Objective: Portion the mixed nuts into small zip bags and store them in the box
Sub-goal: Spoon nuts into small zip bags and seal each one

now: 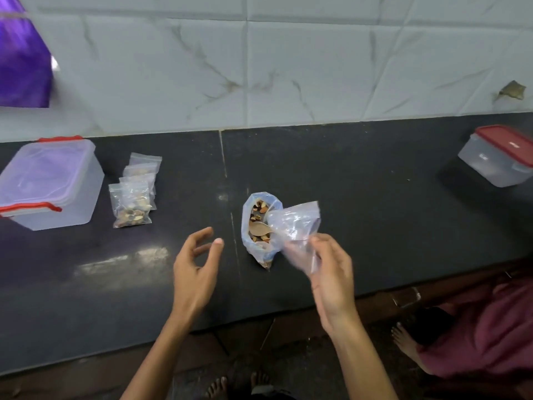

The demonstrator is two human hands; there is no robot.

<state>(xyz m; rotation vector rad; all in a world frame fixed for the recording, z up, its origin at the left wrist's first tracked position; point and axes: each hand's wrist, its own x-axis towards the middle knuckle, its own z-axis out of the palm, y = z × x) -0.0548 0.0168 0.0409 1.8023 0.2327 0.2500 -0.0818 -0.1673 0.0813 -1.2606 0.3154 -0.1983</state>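
Note:
An open bag of mixed nuts (pixel 257 215) stands on the dark counter (pixel 375 226) at the middle, with a spoon (pixel 261 228) lying in it. My right hand (pixel 331 272) pinches an empty small zip bag (pixel 297 223) just right of the nut bag, partly over it. Left of the nut bag, my left hand (pixel 196 269) hovers above the counter with its fingers spread and holds nothing. Several filled zip bags (pixel 134 194) lie in an overlapping row at the left. Beside them stands a clear box (pixel 49 183) with red clips, its lid on.
A second clear box with a red lid (pixel 499 157) sits at the far right of the counter. A purple bag (pixel 20 59) hangs at the top left against the tiled wall. Another person's foot and maroon cloth (pixel 476 333) are at the lower right, below the counter edge.

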